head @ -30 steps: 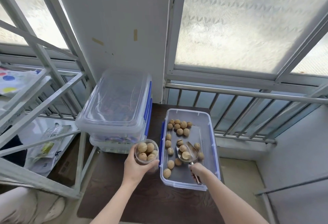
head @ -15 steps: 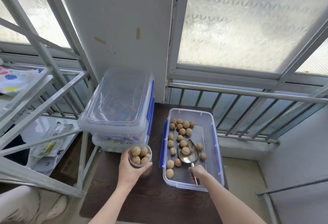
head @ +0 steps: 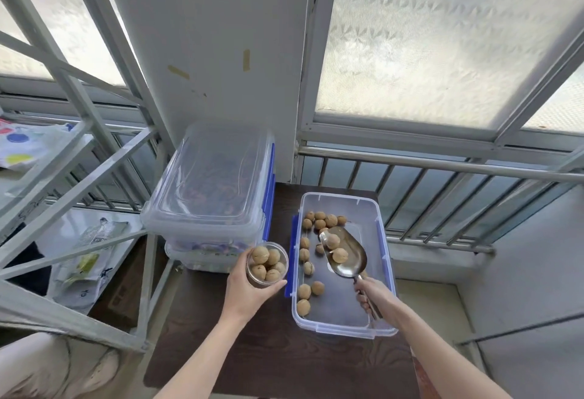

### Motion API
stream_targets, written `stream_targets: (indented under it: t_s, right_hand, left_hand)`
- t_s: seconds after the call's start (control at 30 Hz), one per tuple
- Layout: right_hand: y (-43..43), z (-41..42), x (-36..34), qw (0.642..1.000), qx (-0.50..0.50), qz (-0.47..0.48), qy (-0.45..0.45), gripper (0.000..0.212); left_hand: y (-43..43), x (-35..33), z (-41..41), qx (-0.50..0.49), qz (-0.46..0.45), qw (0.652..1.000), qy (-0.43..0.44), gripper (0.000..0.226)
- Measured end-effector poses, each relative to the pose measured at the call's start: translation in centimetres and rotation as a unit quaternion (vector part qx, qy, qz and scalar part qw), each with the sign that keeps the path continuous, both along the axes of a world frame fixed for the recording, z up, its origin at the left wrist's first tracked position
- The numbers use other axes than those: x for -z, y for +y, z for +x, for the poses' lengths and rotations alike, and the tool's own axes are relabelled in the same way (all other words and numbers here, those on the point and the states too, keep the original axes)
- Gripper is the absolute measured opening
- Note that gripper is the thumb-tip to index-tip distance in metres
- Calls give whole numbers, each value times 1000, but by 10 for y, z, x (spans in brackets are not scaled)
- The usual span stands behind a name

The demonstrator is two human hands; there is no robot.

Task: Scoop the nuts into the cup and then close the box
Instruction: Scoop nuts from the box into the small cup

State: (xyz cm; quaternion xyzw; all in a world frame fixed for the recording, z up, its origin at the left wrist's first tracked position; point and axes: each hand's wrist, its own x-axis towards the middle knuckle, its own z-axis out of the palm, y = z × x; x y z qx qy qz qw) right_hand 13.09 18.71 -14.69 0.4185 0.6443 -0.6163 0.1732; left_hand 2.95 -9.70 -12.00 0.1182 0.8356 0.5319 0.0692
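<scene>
Nuts (head: 340, 255) in scoop (head: 347, 256), perhaps two

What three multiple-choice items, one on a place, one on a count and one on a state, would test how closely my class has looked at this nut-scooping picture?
1. Where is the cup?
A. Inside the open box
B. In the left hand, left of the open box
C. On top of the stacked boxes

2. How many nuts lie in the scoop?
A. None
B. Two
C. Six

3. What is the state of the open box that holds the loose nuts?
A. Lid clipped shut
B. Lidless, nuts still inside
C. Emptied out

Answers:
1 B: the left hand grips the cup beside the box's blue clip, over the dark table.
2 B: two nuts rest in the metal bowl of the scoop, which the right hand holds by the handle.
3 B: no lid covers it, and nuts lie scattered on its floor.
</scene>
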Motion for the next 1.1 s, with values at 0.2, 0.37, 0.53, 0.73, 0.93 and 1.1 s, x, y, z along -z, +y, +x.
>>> stream_targets:
  t_s: [0.2, 0.37, 0.53, 0.73, 0.93, 1.1]
  right_hand:
    - [25, 13, -85, 986, -139, 87, 21, 19]
    - [40, 15, -130, 962, -242, 125, 2, 11]
    - [30, 7, -152, 936, -311, 165, -27, 8]
    - [21, -8, -161, 912, -346, 216, -42, 10]
    - [20, -22, -175, 888, -378, 254, -58, 13]
    - [21, -20, -172, 892, -369, 255, -54, 24]
  left_hand:
    - [21, -13, -3, 36, 5, 999, 12, 76]
    - [34, -20, -8, 61, 4, 998, 29, 72]
    - [44, -27, -10, 74, -2, 997, 34, 73]
    - [48, -36, -12, 91, -16, 994, 56, 73]
    - [51, -38, -12, 93, -23, 993, 63, 74]
    - [50, -36, -14, 90, -16, 994, 62, 72]
